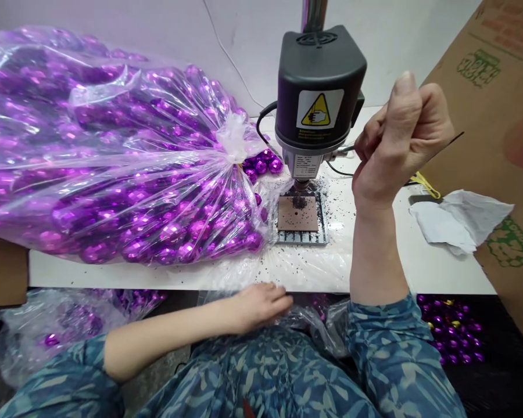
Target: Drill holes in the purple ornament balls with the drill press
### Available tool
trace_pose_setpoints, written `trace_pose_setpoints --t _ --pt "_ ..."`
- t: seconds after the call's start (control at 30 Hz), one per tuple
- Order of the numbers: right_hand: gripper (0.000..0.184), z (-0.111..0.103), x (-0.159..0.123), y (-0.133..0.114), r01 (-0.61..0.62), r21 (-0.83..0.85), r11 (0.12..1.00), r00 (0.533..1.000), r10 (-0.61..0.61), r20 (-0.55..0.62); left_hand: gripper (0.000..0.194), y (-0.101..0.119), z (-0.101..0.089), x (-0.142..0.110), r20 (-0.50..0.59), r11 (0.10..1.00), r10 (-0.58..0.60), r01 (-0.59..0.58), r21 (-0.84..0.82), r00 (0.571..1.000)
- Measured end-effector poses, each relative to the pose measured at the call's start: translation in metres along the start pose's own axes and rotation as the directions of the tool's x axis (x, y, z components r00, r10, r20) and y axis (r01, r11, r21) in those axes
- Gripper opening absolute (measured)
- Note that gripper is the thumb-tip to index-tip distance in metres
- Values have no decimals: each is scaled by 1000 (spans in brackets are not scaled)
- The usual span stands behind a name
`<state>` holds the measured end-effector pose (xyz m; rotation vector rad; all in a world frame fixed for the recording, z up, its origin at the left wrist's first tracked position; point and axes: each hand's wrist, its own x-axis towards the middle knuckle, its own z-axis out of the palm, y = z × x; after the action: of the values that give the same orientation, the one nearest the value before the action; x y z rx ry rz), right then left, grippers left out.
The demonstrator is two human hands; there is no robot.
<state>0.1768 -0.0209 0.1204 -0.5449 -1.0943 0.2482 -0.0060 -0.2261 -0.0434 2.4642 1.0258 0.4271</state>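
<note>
The right hand [403, 139] has its grip closed at the lever [347, 149] on the side of the black drill press [321, 87], so the step in hand looks like working that lever. The press stands on the white counter [448, 273], over a brown board [286, 222] with 1 visible hole, lying on a slotted metal base [323, 237] among dark chips [300, 202]. The left hand [261, 305] is palm down at the counter's front edge; whether its grip holds anything underneath, I cannot tell. The next move seems to call for a steady pull and the left fingers well away from the bit.

The bit's tip is hard to make out. The fist hides the lever's end, and a thin dark rod [455, 139] beyond it may be separate. The clear bag [148, 174] of purple baubles is cut off at left.
</note>
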Motion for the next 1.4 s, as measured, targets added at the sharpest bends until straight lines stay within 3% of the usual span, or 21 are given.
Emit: trace_pose_setpoints --t 0.07,0.13,0.17,0.27,0.37,0.47,0.53,0.6,0.63,0.67,0.73,0.83,0.9,0.97,1.1,1.23,1.3,1.4 --pt "61 0 0 1 8 31 1000 1000 -8 1 39 -25 -29 34 -99 998 60 -57 33 993" --pt "59 1 -1 1 14 42 999 1000 -13 -8 44 -60 -59 75 -297 985 -138 163 63 945" --pt "58 1 -2 2 14 38 999 1000 -14 -13 42 -79 -72 94 -341 957 -238 280 77 909" --pt "56 1 -2 3 12 25 1000 1000 -11 -26 24 -130 -97 139 -260 853 -480 515 87 838" --pt "57 0 -2 4 2 36 999 1000 -1 -22 32 -155 -107 156 -158 818 -554 570 84 818" --pt "57 0 -3 3 2 65 998 1000 -1 -20 26 -147 -116 152 -167 820 -551 567 73 818" --pt "57 0 -3 0 8 85 996 1000 -7 -14 17 -125 -122 142 -309 858 -488 513 0 816" --pt "57 0 -3 -2 11 98 995 1000 -11 -6 21 -98 -124 129 -454 905 -424 386 -180 784" --pt "58 -1 -3 -2 11 94 995 1000 -11 -6 25 -84 -122 123 -470 898 -429 307 -316 771" --pt "58 -1 -3 -2 10 81 997 1000 -10 -7 27 -72 -118 118 -439 848 -459 235 -474 772" --pt "59 -1 -3 -2 5 33 999 1000 -4 -5 30 -54 -105 111 -275 621 -536 152 -769 798" --pt "60 -1 -4 0 1 -12 1000 1000 -1 -5 27 -49 -83 110 -42 248 -586 130 -960 809" --pt "61 -1 -4 2 -2 11 1000 1000 2 -9 21 -54 -72 112 21 134 -597 126 -983 802" --pt "62 -1 -4 2 -16 20 1000 1000 17 -5 20 -61 -65 116 51 79 -616 127 -989 786" --pt "62 -2 -5 0 -22 -32 999 1000 22 3 25 -68 -58 124 64 39 -681 124 -992 729" --pt "57 -4 -6 -2 21 9 1000 1000 -21 20 30 -73 -52 131 -23 58 -723 28 -998 691" --pt "57 -4 -7 -2 21 18 1000 999 -22 27 34 -77 -49 134 -67 104 -718 11 -995 693" --pt "57 -5 -7 -2 8 28 1000 1000 -9 30 41 -81 -43 137 -154 246 -726 43 -968 671"
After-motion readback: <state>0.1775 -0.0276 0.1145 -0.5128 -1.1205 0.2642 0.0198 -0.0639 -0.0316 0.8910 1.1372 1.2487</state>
